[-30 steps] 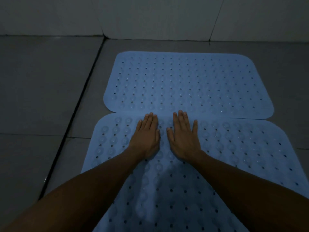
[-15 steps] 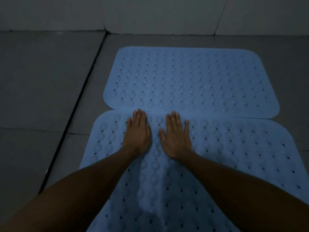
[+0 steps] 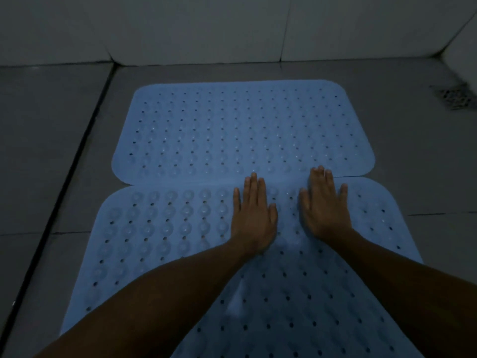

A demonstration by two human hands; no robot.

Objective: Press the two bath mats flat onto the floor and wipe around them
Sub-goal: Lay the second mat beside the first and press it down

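- Head view, hands: left hand and right hand lie palm-down with fingers straight, side by side but apart, holding nothing. Both rest on the far edge of the near mat, the right fingertips reaching over the seam onto the far mat.
- Head view, mats: the two blue perforated mats sit end to end on the grey tiled floor, touching or slightly overlapping along the seam; which one lies on top I cannot tell. The near mat shows raised suction cups on its left part.
- Head view, surroundings: a floor drain shows at the upper right, near the wall. No cloth is in sight.
- Step in hand, as I judge it: pressing the seam region flat. Done well, weight goes straight down through flat palms, working outward from the middle toward the edges so the cups seat and trapped air escapes, without sliding the mats out of line.
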